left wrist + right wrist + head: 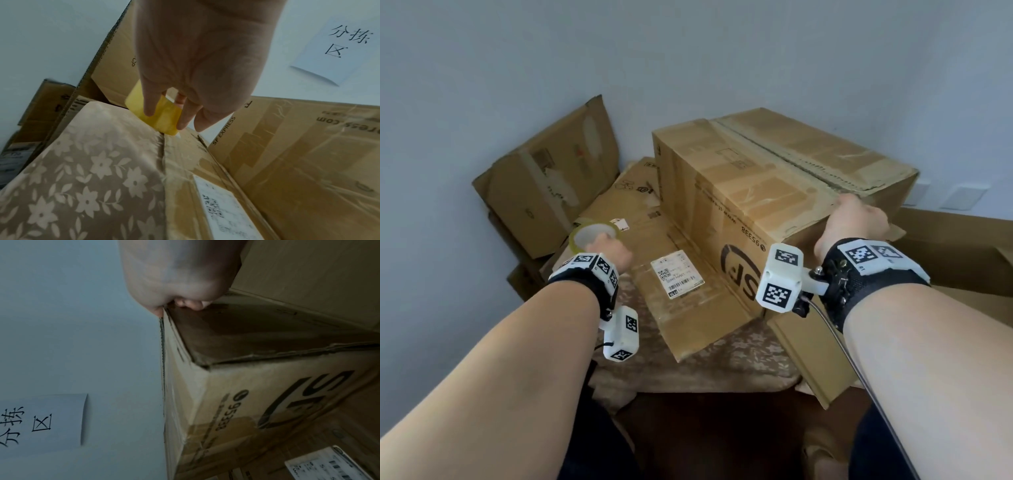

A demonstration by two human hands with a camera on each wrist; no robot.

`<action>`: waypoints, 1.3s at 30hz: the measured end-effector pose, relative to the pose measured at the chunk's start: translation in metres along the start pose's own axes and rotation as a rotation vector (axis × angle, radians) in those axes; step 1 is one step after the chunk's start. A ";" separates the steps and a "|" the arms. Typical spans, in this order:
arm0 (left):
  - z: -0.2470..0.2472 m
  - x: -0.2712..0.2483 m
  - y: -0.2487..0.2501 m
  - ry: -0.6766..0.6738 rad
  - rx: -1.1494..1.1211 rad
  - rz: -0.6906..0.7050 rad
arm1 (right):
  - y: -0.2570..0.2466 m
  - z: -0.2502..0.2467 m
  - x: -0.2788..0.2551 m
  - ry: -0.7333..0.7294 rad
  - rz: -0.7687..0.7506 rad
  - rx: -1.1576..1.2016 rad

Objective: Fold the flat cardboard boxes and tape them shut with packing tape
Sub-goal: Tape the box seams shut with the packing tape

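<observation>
Left hand (pixel 608 247) fingers grasp the tape roll (pixel 589 235) above flat cardboard (pixel 654 219). Right hand (pixel 854 219) fingers clench the folded box (pixel 756 178) top edge. Risk: unsecured flaps spring open if released.

right hand (pixel 856 219) fingertips hidden behind box (pixel 774 178)

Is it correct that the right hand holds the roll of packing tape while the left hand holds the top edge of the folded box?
Not quite: the hands are swapped. The head view shows the left hand gripping the roll of packing tape, while the right hand holds the folded box.
</observation>
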State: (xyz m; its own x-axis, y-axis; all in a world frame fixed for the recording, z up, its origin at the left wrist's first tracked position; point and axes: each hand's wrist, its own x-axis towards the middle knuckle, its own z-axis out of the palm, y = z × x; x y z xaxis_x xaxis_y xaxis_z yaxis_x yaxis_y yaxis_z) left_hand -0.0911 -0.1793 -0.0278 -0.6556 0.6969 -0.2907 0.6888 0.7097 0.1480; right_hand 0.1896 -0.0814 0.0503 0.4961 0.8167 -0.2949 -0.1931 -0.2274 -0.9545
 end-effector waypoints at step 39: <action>-0.037 -0.116 0.259 -0.059 0.461 0.857 | -0.015 -0.080 0.077 -0.812 0.241 -0.131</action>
State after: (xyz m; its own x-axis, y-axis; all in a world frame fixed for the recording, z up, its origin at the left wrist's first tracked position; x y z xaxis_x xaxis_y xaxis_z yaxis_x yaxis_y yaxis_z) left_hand 0.1517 -0.0722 0.0793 0.1322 0.9429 -0.3056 0.9867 -0.1545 -0.0498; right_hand 0.2988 -0.0574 0.0386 -0.3157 0.8536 -0.4143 -0.0909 -0.4618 -0.8823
